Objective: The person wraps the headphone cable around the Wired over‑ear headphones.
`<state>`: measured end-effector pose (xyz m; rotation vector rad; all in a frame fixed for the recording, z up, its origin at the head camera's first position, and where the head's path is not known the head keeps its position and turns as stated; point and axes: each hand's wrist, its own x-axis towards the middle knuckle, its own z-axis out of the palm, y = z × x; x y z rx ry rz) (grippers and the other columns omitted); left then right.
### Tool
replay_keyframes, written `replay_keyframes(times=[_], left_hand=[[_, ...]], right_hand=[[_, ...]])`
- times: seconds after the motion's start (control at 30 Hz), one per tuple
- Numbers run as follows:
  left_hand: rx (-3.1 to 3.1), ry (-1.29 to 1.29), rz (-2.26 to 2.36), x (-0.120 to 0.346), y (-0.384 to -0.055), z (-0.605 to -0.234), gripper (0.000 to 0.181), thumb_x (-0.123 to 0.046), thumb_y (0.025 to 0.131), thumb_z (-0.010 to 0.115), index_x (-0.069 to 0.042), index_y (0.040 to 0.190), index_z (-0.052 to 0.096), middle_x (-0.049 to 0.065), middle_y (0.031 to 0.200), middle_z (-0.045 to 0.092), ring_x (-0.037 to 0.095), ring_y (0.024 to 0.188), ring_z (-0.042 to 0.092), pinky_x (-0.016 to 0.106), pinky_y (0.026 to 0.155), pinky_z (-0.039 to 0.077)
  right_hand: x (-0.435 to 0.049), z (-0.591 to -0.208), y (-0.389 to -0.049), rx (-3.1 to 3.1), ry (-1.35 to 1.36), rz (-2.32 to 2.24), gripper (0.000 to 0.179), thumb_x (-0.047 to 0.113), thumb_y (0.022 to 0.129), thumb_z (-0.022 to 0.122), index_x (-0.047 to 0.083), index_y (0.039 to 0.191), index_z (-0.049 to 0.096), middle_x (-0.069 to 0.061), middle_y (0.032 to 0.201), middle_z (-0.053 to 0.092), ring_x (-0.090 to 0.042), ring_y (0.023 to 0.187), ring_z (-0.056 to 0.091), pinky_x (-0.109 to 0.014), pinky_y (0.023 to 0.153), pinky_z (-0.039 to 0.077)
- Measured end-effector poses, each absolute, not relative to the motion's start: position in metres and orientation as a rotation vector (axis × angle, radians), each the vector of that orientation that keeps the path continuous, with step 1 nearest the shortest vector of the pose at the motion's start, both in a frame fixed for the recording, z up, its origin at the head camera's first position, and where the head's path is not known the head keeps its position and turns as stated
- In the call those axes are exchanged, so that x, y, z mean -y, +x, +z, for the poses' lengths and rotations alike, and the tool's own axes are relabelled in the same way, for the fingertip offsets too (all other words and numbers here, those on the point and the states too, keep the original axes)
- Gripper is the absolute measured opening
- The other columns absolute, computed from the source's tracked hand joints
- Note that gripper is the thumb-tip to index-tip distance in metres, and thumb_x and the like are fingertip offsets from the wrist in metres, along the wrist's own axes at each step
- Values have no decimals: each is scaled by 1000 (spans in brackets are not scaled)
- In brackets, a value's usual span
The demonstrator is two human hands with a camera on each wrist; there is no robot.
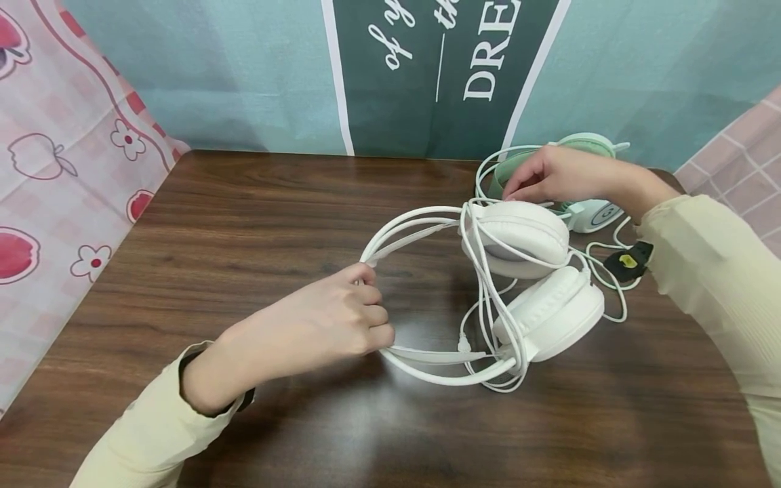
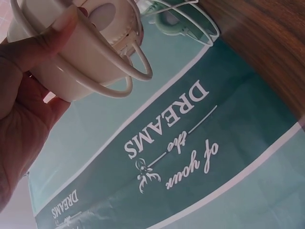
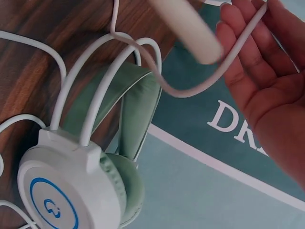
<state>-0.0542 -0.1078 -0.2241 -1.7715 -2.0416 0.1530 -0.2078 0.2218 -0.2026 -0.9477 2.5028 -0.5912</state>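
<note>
A pair of white headphones point(image 1: 521, 234) is held over the table, headband to the left and ear cups to the right. My left hand point(image 1: 311, 325) grips the top of the headband, thumb across it in the left wrist view, where the white band point(image 2: 71, 78) fills the upper left. Loops of white cable point(image 1: 482, 271) hang around the ear cups. Above the upper cup, my right hand point(image 1: 567, 176) pinches the white cable point(image 3: 190, 93) between thumb and fingers. Behind that hand lie green and white headphones point(image 3: 66, 186), partly hidden by it in the head view.
The dark wooden table point(image 1: 244, 210) runs back to a blue-green cloth point(image 1: 213, 81) with printed lettering. A pink patterned cloth point(image 1: 79, 183) borders the left side, pink tiles point(image 1: 741, 163) the right. Near my right sleeve is a black piece with a yellow mark point(image 1: 628, 261), among white cables.
</note>
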Motion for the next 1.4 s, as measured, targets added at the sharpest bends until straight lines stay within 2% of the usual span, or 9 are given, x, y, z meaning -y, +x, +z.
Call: replay_keyframes(times=[0.33, 0.6, 0.77, 1.07, 1.27, 1.4], left_hand=[[2117, -1754, 28, 116, -59, -223, 27, 9, 74, 57, -13, 66, 44, -5, 58, 38, 12, 58, 42, 31, 80, 37], [2181, -1732, -43, 125, -60, -222, 28, 15, 71, 53, -11, 68, 43, -5, 60, 37, 12, 60, 44, 31, 82, 37], [2183, -1728, -68, 128, -60, -223, 26, 13, 73, 52, -11, 68, 42, -5, 61, 37, 12, 61, 45, 32, 82, 37], [2136, -1739, 12, 125, -57, -224, 26, 11, 74, 53, -11, 67, 42, -4, 59, 38, 13, 60, 45, 31, 79, 37], [2055, -1794, 102, 116, -54, -228, 23, 1, 76, 60, -14, 65, 46, -6, 58, 41, 12, 58, 43, 31, 77, 37], [2018, -1835, 159, 110, -50, -229, 22, -5, 79, 60, -17, 64, 48, -8, 59, 43, 12, 57, 42, 30, 78, 37]], right_hand=[[-245, -213, -208, -2511, -966, -633, 14, 0, 83, 61, 5, 95, 68, 2, 80, 62, -7, 68, 52, -21, 60, 45], [-255, -215, -207, -2526, -822, -688, 15, 1, 84, 60, -2, 99, 65, -2, 76, 65, -12, 64, 61, -25, 60, 49], [-258, -217, -206, -2535, -759, -710, 16, 6, 85, 61, -1, 99, 66, -4, 79, 66, -15, 64, 63, -25, 60, 50], [-251, -213, -207, -2520, -766, -703, 13, 4, 87, 58, 1, 97, 67, -5, 76, 65, -17, 65, 61, -29, 61, 51], [-244, -207, -210, -2481, -809, -742, 12, 5, 88, 56, -1, 94, 66, -6, 73, 64, -16, 64, 61, -27, 59, 50], [-235, -201, -210, -2455, -761, -776, 14, 5, 88, 57, -2, 96, 66, -8, 74, 65, -18, 64, 61, -28, 58, 52]])
